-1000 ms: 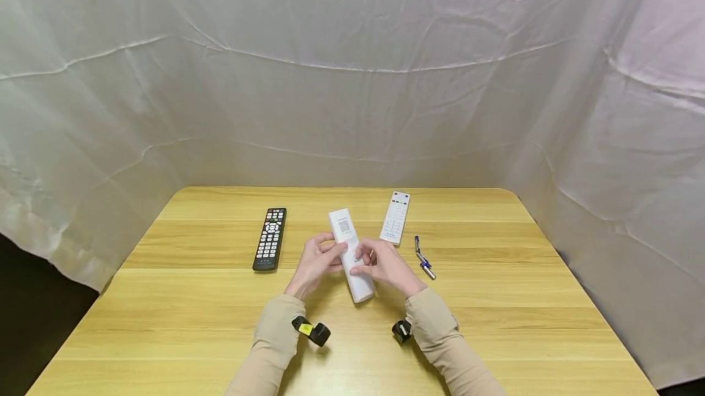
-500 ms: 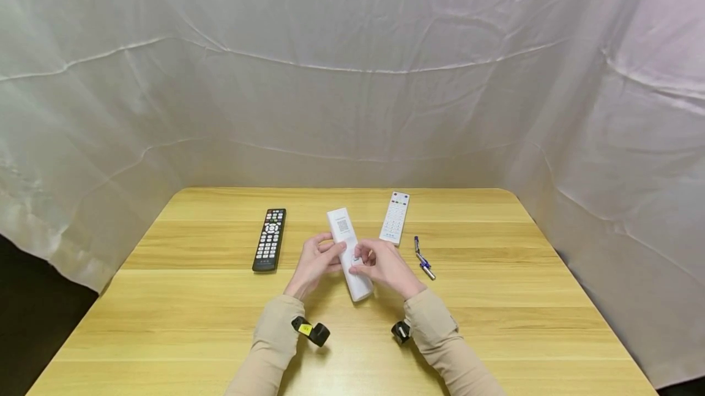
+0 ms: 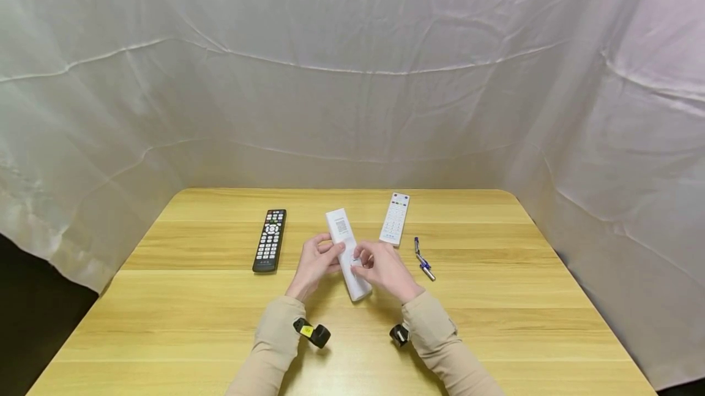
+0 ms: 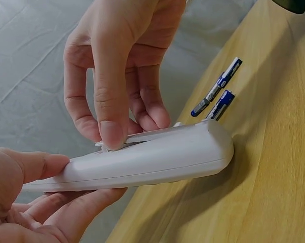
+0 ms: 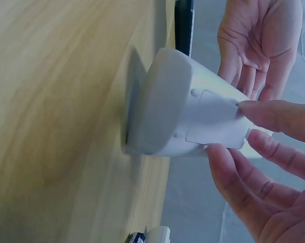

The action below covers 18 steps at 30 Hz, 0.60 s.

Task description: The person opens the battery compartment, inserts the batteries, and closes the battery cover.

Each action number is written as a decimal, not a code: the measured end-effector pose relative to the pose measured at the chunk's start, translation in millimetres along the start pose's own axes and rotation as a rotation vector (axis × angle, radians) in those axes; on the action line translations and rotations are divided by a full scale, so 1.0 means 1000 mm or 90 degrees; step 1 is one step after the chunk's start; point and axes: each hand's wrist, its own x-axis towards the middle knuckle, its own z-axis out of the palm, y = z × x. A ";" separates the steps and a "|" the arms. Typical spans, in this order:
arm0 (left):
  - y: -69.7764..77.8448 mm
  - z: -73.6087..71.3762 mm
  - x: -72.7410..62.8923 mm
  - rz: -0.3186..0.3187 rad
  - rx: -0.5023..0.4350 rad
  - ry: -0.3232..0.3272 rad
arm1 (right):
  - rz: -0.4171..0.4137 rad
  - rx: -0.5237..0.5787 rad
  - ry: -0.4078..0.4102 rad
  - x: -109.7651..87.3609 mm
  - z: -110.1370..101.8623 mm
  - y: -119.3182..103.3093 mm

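Observation:
A white remote control (image 3: 341, 227) is held with its back face up, a printed square label near its far end. My left hand (image 3: 316, 266) grips it from the left, thumb on the back, fingers underneath. My right hand (image 3: 387, 268) pinches the battery cover (image 5: 216, 119) by its edges. In the left wrist view the cover (image 4: 155, 134) sits at a slight slant over the remote, with a narrow dark gap under it. Whatever lies beneath the cover is hidden. Right of the right hand, several blue and silver batteries (image 3: 423, 264) lie on the table.
A black remote control (image 3: 270, 240) lies to the left on the wooden table (image 3: 182, 310), buttons up. Behind the right hand lies another white remote control (image 3: 395, 218), also buttons up. Pale cloth (image 3: 352, 108) hangs around the table's back and sides.
Both hands and the white remote control have drifted slightly left. The grip of each hand looks the same, and the other remotes and the batteries stay in place.

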 end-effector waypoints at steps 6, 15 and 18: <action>-0.001 0.000 0.000 0.003 -0.004 0.003 | -0.010 -0.007 0.012 -0.001 0.001 -0.001; -0.001 0.002 0.000 0.001 0.001 0.012 | -0.028 0.006 0.019 -0.001 0.003 0.002; -0.001 0.003 0.000 0.000 0.006 0.015 | -0.033 0.011 0.020 -0.001 0.004 0.004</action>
